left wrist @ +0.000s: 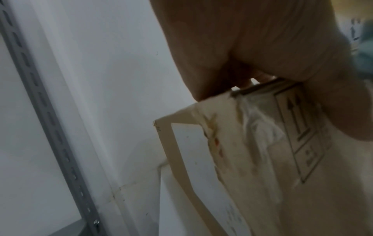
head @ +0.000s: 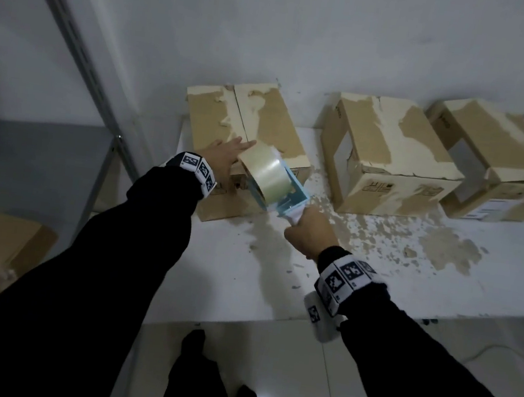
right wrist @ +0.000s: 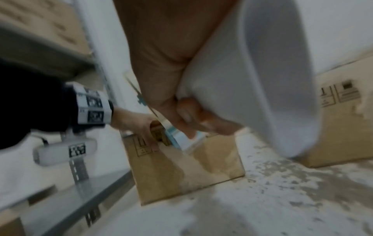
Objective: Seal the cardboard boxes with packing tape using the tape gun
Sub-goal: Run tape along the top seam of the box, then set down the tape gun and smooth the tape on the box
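- Wrapped around the white handle [right wrist: 252, 79] of the tape gun [head: 283, 189], the right hand [head: 310, 236] has its fingers [right wrist: 189, 118] curled tight under the grip.
- From that handle the gun's pale blue frame slants up and to the left, and its roll of clear tape [head: 265, 174] sits over the near top edge of the left box [head: 264, 126].
- Beside the roll, the left hand [head: 224, 158] lies on the same box, fingers stretched flat across the top and thumb hanging down the front face; it presses the cardboard and grips nothing.
- From the left wrist view, the palm covers the top edge of the box just above the printed arrow symbols [left wrist: 296, 121] on its front.
- Both wrists wear white bands with black square markers, over black sleeves [head: 109, 262].
- Underneath is a white table [head: 407, 286], its surface mottled with brown patches where the coating has come away.
- To the right of the left box stands a middle box [head: 389, 157], apart from it, and beyond that a right box [head: 500, 160]; all three have scuffed, peeled tops.
- Farthest back is a white wall [head: 274, 20], with a grey slotted shelf post [head: 77, 30] on the left.
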